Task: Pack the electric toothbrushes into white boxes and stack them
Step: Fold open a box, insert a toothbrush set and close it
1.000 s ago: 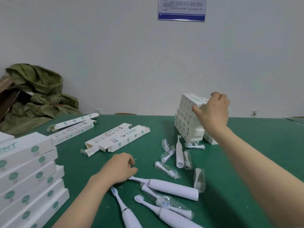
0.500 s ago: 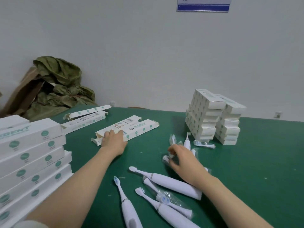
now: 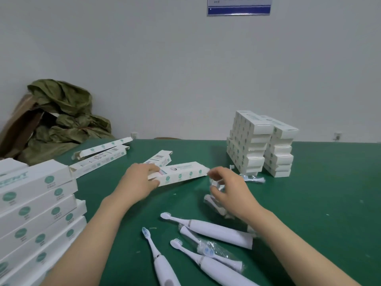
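Quick count: four electric toothbrushes [image 3: 214, 230] lie on the green table [image 3: 319, 203] at the near edge. One of them is inside a clear plastic sleeve [image 3: 210, 249], and two run off the bottom of the shot. The left hand [image 3: 138, 182] grips the near end of one long white box [image 3: 181, 174], thumb on the near side and fingers over the top. That box sits mid-table, just in front of another open box [image 3: 158, 159]. Two more open boxes [image 3: 103, 146] lie at the rear left. The right hand [image 3: 233, 195] is curled round some bagged brush heads [image 3: 212, 200], but it's blurry, so I can't say how many. One loose bagged head [image 3: 252, 179] lies by the two stacks of packed boxes [image 3: 247, 145] at the back right, roughly six high each, though it's hard to tell. A big pile of long boxes [image 3: 37, 203] on the left is cut off by the frame, and so is the wall notice [image 3: 239, 7] up top. The widest bare green is right of the right arm. There's a crumpled green sack [image 3: 61, 112] in the far left corner.
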`<state>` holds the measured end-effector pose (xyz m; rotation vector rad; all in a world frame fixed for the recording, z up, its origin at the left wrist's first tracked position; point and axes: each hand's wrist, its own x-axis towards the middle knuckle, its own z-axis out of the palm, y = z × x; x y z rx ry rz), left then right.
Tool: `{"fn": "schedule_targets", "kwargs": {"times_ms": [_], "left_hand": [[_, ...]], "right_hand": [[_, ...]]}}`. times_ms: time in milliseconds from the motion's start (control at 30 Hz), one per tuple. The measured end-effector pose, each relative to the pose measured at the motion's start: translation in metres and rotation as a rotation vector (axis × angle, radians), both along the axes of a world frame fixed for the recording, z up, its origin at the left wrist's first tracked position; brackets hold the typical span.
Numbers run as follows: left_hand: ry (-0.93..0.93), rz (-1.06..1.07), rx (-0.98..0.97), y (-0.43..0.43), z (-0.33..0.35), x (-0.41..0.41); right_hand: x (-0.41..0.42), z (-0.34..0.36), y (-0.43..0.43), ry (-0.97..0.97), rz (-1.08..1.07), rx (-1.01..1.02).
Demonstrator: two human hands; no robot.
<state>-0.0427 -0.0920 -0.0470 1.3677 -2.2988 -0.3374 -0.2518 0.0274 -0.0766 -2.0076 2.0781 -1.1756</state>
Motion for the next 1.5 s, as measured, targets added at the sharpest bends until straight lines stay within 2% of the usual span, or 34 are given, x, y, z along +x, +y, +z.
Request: {"fn": "schedule_targets", "kwargs": {"times_ms": [100,200,300,433,533,600,700,900,1033,1067,1133,1233,1367,1500], "left_hand": [[0.131,-0.047,-0.184,0.022,0.042,0.004],[0.223,-0.19,-0.34,0.05,0.07,0.006],[0.331,-0.335,-0.331,0.068,0.075,0.002],[0.58,-0.393,-0.228,0.069,0.071,-0.004],[0.66,-0.474,-0.109,0.069,0.064,-0.011],[0.709,-0.462,-0.117,0.071,0.059,-0.019],[0.727,-0.378,-0.209,0.074,0.055,-0.028],[0.633,-0.4,-0.251,0.075,0.054,-0.022],[0.652,-0.324,-0.339,0.068,0.055,-0.018],[0.635,-0.316,-0.345,0.067,0.054,-0.018],[0.644,-0.302,-0.325,0.069,0.053,-0.021],[0.684,-0.277,-0.284,0.072,0.052,-0.026],[0.69,-0.28,-0.288,0.077,0.052,-0.028],[0.7,-0.271,-0.257,0.084,0.055,-0.03]], "right_hand": [[0.02,0.026,-0.007,0.023,0.061,-0.072],[0.052,0.043,-0.016,-0.036,0.18,-0.085],[0.074,0.048,-0.02,-0.162,0.239,-0.202],[0.082,0.046,-0.015,-0.331,0.173,-0.338],[0.083,0.046,-0.014,-0.395,0.148,-0.334],[0.08,0.044,-0.014,-0.417,0.148,-0.29],[0.075,0.046,-0.013,-0.37,0.175,-0.183],[0.065,0.062,-0.001,-0.357,0.116,-0.169],[0.057,0.081,0.008,-0.654,0.201,-0.275],[0.057,0.085,0.01,-0.679,0.195,-0.293],[0.06,0.088,0.014,-0.582,0.185,-0.295],[0.07,0.083,0.016,-0.325,0.137,-0.333],[0.072,0.081,0.015,-0.237,0.067,-0.376],[0.076,0.083,0.017,-0.065,0.043,-0.383]]}}
